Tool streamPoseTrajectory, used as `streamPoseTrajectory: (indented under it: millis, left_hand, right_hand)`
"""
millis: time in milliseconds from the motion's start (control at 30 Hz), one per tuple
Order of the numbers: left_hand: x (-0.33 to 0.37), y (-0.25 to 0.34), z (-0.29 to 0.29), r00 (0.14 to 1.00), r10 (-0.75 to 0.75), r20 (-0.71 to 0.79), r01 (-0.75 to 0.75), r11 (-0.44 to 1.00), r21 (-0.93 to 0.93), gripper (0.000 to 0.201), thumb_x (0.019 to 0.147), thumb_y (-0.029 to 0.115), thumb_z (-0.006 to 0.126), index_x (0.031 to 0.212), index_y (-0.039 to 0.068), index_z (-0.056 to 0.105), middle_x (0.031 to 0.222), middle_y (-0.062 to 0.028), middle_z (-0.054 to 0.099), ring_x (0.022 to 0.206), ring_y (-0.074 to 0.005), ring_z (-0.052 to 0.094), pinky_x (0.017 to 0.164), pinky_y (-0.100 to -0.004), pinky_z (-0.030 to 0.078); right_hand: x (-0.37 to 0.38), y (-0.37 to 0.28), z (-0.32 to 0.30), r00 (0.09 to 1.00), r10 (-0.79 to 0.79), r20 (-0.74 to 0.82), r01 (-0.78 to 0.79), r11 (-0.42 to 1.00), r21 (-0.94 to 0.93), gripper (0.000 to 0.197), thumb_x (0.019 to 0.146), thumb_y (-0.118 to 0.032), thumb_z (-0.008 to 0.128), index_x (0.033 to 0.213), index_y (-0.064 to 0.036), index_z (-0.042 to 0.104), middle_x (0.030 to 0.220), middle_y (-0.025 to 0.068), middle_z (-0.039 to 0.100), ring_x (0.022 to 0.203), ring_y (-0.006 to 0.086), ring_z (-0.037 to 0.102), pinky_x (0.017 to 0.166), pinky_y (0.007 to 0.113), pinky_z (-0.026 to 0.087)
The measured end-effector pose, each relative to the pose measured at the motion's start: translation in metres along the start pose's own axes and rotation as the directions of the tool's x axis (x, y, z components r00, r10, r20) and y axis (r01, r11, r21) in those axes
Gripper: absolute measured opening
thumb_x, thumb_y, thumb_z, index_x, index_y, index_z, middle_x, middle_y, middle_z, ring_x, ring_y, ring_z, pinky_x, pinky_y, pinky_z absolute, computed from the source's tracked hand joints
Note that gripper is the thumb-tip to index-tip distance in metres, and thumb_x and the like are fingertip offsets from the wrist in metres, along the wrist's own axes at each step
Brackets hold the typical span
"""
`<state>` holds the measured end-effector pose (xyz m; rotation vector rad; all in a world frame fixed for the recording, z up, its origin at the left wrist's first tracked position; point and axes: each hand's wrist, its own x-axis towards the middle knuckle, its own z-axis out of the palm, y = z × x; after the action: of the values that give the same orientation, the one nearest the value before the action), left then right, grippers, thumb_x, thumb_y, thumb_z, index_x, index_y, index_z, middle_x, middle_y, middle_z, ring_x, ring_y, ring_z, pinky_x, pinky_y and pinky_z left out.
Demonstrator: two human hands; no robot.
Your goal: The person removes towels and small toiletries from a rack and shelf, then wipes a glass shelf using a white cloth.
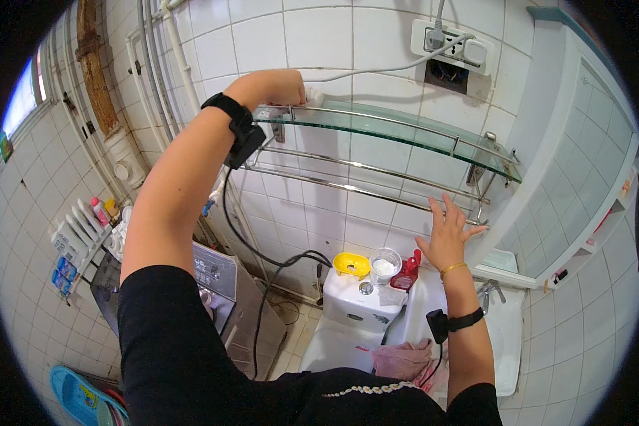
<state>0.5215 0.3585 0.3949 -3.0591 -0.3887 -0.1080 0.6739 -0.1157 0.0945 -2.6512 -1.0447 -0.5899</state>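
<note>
My left hand [280, 86] is at the left end of the glass shelf [397, 128], its fingers curled down behind the metal guard rail. A small whitish thing [314, 99] shows right beside those fingers. Whatever they may hold is hidden by the hand. Lower and to the right, my right hand [445, 233] has its fingers spread, with nothing in it. Its fingertips are close to the right end of the chrome towel rails [355, 189]; I cannot tell if they touch.
Below stands a toilet tank [348, 305] carrying a yellow soap dish [351, 265], a clear cup [385, 264] and a red bottle [407, 271]. A mirror cabinet [575, 142] juts out at right, above a sink [505, 341]. A cable crosses the wall to a socket [451, 50].
</note>
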Motion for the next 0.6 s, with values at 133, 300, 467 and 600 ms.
streamPoseTrajectory:
  millis: [133,300,467,600]
  left_hand:
    - [-0.001,0.032,-0.001,0.998,0.007,-0.066,-0.015,0.994,-0.113,0.047,0.110,0.041,0.074,0.113,-0.002,0.094,0.106,-0.0241,0.089,0.095,-0.0363,0.079,0.093,-0.0520,0.062]
    - [-0.005,0.092,-0.004,0.998,0.050,-0.040,-0.058,0.971,-0.230,0.067,0.108,0.059,0.068,0.117,-0.004,0.090,0.115,-0.0272,0.088,0.103,-0.0406,0.076,0.097,-0.0544,0.059]
    - [-0.029,0.022,-0.002,0.994,0.041,-0.105,-0.057,0.986,-0.158,0.064,0.113,0.054,0.059,0.115,-0.001,0.092,0.116,-0.0334,0.086,0.106,-0.0463,0.079,0.100,-0.0588,0.059]
    - [-0.031,-0.014,0.005,0.975,-0.195,-0.111,0.170,0.964,-0.203,0.063,0.114,0.048,0.055,0.116,-0.002,0.094,0.122,-0.0359,0.087,0.110,-0.0488,0.080,0.105,-0.0586,0.060]
  right_hand:
    - [0.000,-0.016,-0.012,0.998,0.042,0.044,-0.042,0.999,-0.007,0.119,0.085,-0.040,0.108,0.188,-0.0395,0.048,0.201,0.0082,0.033,0.183,0.0419,0.034,0.124,0.111,0.005]
    - [-0.011,-0.035,-0.020,0.997,0.068,0.038,-0.066,0.997,-0.042,0.119,0.088,-0.041,0.107,0.190,-0.0368,0.046,0.205,0.0119,0.026,0.188,0.0449,0.023,0.131,0.106,0.009]
    - [-0.012,-0.039,-0.009,0.994,-0.028,-0.104,0.024,0.999,-0.046,0.124,0.088,-0.039,0.107,0.193,-0.0347,0.042,0.207,0.0149,0.020,0.190,0.0474,0.018,0.139,0.098,0.012]
    - [0.007,-0.053,-0.011,0.990,-0.119,-0.070,0.118,0.993,-0.023,0.127,0.086,-0.039,0.108,0.194,-0.0351,0.041,0.205,0.0166,0.023,0.189,0.0475,0.020,0.140,0.097,0.012]
